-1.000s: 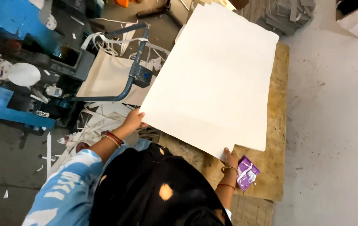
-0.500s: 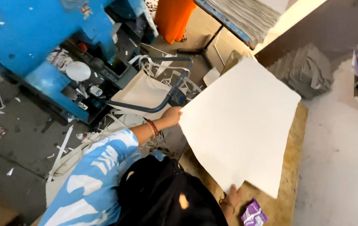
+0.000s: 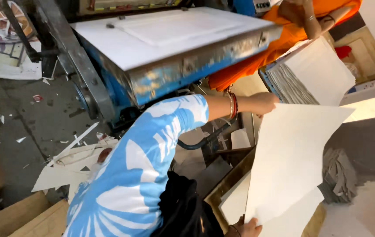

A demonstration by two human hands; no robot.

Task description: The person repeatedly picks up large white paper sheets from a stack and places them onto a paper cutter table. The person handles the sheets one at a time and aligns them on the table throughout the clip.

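Right hand (image 3: 245, 228): the bottom frame edge is cutting it off, its fingers lying hidden behind the large cream paperboard sheet (image 3: 292, 162). Left hand (image 3: 264, 103): fingertips are disappearing behind that sheet's top corner. Orange-sleeved co-worker's hand (image 3: 303, 13): the top edge is cropping it.

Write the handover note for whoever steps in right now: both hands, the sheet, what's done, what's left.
Left hand: grips the top edge of the large white card sheet.
Right hand: holds the sheet's bottom corner.
Sheet: lifted, tilted, off the low wooden pallet; more white sheets lie there.
Blue metal press: a white sheet lies on its bed.
Done: one sheet picked up.
Left: the sheet is not yet set down anywhere.
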